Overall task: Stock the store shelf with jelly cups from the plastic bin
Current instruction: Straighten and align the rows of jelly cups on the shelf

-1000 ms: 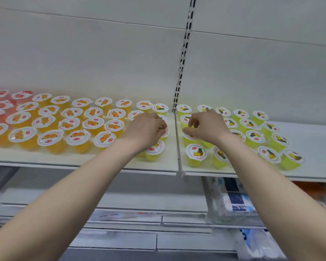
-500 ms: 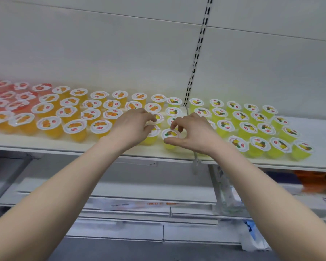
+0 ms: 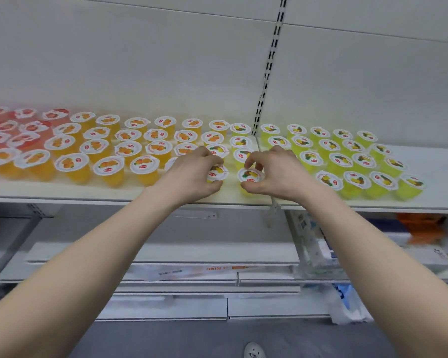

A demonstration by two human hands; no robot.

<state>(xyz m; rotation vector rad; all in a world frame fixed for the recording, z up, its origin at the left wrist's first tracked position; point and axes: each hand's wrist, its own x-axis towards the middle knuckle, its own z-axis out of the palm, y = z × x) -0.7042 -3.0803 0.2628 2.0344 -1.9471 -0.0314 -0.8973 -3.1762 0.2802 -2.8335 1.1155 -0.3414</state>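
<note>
Front row, shelf (image 3: 62, 190): my left grip (image 3: 194, 174) clasps the left cup (image 3: 218, 172), my right grip (image 3: 277, 171) pinches the right cup (image 3: 251, 176); both upright, just beside each other, inboard of my grips.

Bare left hand (image 3: 192, 177) and right hand (image 3: 278, 174) on bare forearms (image 3: 93, 267); a white shoe toe (image 3: 254, 352) with dark markings.

A black-slotted upright (image 3: 269, 65) splits the white back panel (image 3: 140, 60) at twelve o'clock, an orange pack (image 3: 422, 223) and blue-white packets (image 3: 318, 244) sit at four o'clock, and a shoe tip (image 3: 254, 351) shows on grey floor (image 3: 166, 339) at six.
</note>
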